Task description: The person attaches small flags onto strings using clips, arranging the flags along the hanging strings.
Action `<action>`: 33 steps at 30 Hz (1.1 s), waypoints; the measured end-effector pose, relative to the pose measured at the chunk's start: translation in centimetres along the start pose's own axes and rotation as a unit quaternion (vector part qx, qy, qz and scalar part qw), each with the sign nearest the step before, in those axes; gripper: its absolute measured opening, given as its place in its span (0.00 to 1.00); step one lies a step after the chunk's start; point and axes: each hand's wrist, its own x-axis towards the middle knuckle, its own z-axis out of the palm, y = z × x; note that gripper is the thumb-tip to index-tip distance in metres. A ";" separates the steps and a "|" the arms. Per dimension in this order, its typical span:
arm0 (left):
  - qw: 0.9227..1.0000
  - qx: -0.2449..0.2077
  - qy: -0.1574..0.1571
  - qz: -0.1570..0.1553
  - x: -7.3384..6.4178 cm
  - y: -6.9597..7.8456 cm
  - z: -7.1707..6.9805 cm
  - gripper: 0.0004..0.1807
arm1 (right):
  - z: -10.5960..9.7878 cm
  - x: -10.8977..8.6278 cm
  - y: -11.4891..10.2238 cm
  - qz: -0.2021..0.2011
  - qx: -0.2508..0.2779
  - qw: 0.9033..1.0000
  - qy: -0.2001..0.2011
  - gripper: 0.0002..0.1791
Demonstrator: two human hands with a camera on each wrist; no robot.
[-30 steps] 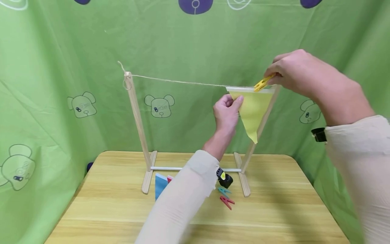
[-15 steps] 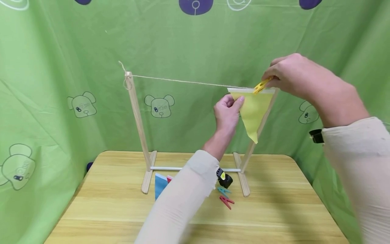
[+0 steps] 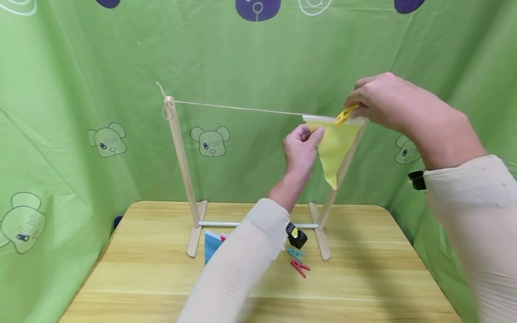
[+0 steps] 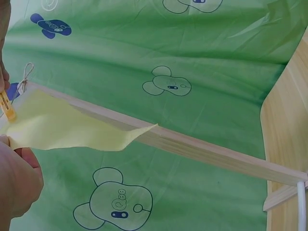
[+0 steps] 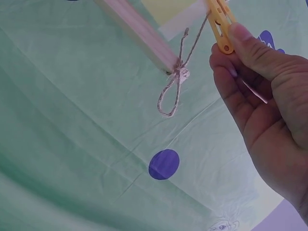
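Note:
A yellow triangular pennant [image 3: 337, 146] with a white top band hangs point-down at the right part of the string [image 3: 238, 107]. My left hand [image 3: 300, 146] pinches its upper left edge between thumb and fingers. At the top band, my right hand [image 3: 383, 98] pinches a yellow clothespin [image 3: 346, 114], whose tips overlap the band and the string. In the right wrist view the thumb presses on the clothespin [image 5: 222, 29], and the string's knotted loop [image 5: 168, 98] shows beside it on the post end. The left wrist view shows the pennant's tip [image 4: 144, 132] curling outward.
Two wooden posts, the left one [image 3: 181, 161] and the right one [image 3: 347, 166], stand on feet joined by a white rod [image 3: 220, 223]. On the table [image 3: 133, 269] lie a blue pennant [image 3: 212, 246], a teal clothespin [image 3: 296, 254] and a red clothespin [image 3: 300, 268]. My left sleeve hides part of them.
My right hand has moved slightly down and left with the clothespin at the band. The pennant's lower tip has swung a little left. My left hand stays nearly still.

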 end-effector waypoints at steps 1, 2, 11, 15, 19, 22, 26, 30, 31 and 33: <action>1.000 0.000 -0.001 0.001 0.0 0.0 0.0 0.10 | 0.0 0.0 0.0 0.003 0.001 1.000 -0.005 0.10; 1.000 -0.001 -0.002 0.002 0.0 0.0 0.0 0.10 | -0.1 0.1 0.0 0.005 0.002 1.000 -0.010 0.10; 1.000 0.006 -0.005 -0.002 -0.1 -0.1 0.1 0.10 | -0.1 0.5 -0.4 0.007 -0.009 0.999 -0.035 0.11; 1.000 0.010 -0.010 0.006 -0.1 -0.4 0.1 0.10 | -0.1 0.6 -0.4 0.005 -0.015 0.999 -0.043 0.12; 1.000 0.010 -0.014 0.010 0.0 -0.6 0.1 0.10 | -0.1 0.6 -0.5 0.003 -0.020 0.999 -0.045 0.12; 1.000 0.007 -0.010 0.005 0.1 -0.6 0.1 0.10 | -0.1 0.6 -0.7 0.003 -0.020 0.999 -0.039 0.13; 1.000 0.001 -0.006 -0.002 0.2 -0.5 0.1 0.10 | 0.1 0.6 -0.9 0.008 -0.013 0.999 -0.029 0.14; 1.000 0.002 -0.007 0.000 0.5 -0.4 0.0 0.10 | 0.3 0.5 -0.9 0.020 -0.003 0.999 -0.031 0.15; 1.000 0.003 -0.009 0.000 0.6 -0.4 -0.1 0.10 | 0.3 0.5 -0.9 0.022 -0.001 0.999 -0.032 0.15; 1.000 0.007 -0.011 -0.002 0.7 -0.4 -0.1 0.11 | 0.4 0.5 -0.8 0.025 0.001 0.999 -0.033 0.17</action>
